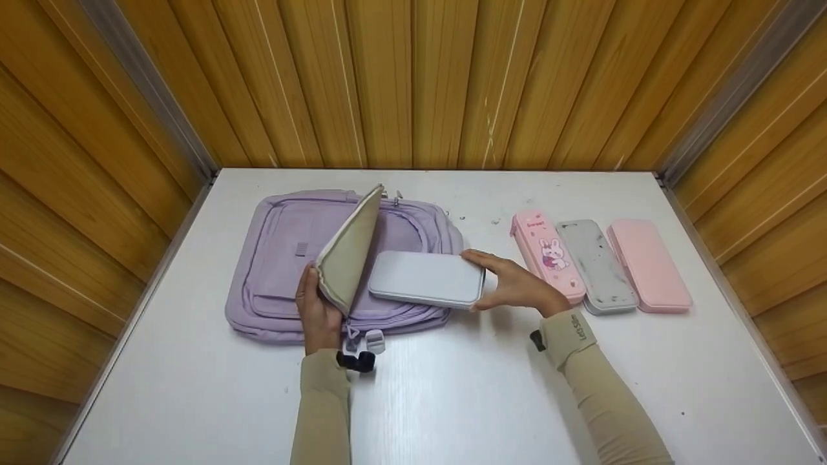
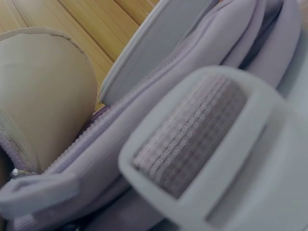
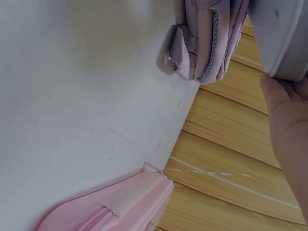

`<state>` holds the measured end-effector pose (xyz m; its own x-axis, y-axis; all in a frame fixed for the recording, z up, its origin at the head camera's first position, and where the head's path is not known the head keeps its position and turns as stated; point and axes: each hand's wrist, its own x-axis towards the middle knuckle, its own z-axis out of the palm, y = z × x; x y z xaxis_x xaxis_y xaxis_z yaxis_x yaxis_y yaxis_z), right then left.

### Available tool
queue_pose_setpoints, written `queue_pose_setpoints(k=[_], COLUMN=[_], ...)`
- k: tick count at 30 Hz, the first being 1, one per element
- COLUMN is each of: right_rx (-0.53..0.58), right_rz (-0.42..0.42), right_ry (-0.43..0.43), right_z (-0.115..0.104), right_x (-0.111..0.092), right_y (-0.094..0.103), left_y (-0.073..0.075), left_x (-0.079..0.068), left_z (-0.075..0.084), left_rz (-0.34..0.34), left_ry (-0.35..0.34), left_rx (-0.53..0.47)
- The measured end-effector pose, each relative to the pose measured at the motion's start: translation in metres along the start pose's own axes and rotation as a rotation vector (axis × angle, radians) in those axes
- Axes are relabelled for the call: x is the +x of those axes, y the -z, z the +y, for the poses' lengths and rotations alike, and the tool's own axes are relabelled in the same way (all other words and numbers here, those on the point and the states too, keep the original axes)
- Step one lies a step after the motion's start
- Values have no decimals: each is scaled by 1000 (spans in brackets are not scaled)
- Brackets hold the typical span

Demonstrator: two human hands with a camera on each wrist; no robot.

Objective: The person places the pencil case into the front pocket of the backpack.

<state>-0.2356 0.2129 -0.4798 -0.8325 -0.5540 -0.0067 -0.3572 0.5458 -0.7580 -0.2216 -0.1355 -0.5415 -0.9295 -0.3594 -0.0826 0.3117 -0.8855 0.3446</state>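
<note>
A lilac backpack (image 1: 271, 226) lies flat on the white table, its front pocket unzipped. My left hand (image 1: 321, 323) grips the edge of the pocket's raised flap (image 1: 352, 252), whose beige lining (image 2: 48, 91) faces right. With thumb and fingers on its right end, my right hand (image 1: 520, 285) holds a pale grey pencil case (image 1: 426, 279) over the pocket opening. The left wrist view has that case (image 2: 154, 48) beyond the zip edge; its far end is hidden there. In the right wrist view, fingers (image 3: 274, 94) touch the case's corner.
Right of the backpack stand a pink pencil case with a rabbit (image 1: 549, 255), a smudged grey case (image 1: 597, 265) and a plain pink case (image 1: 649, 265), side by side. A strap buckle (image 1: 375, 341) lies at the backpack's near edge. Wood-patterned walls (image 1: 446, 84) enclose the table's back and sides.
</note>
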Motion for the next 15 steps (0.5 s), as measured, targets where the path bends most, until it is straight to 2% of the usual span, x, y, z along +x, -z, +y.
queue_pose_setpoints(k=[6,15], right_rx=[-17,-33], right_rz=[-83,-79], right_ry=[-46,-73], right_z=[-1,-4], right_x=[4,6], right_y=[0,1], left_y=[-1,-2], left_x=[0,0], left_z=[0,0], left_rz=[2,4], left_ry=[0,-8], left_rx=[0,26])
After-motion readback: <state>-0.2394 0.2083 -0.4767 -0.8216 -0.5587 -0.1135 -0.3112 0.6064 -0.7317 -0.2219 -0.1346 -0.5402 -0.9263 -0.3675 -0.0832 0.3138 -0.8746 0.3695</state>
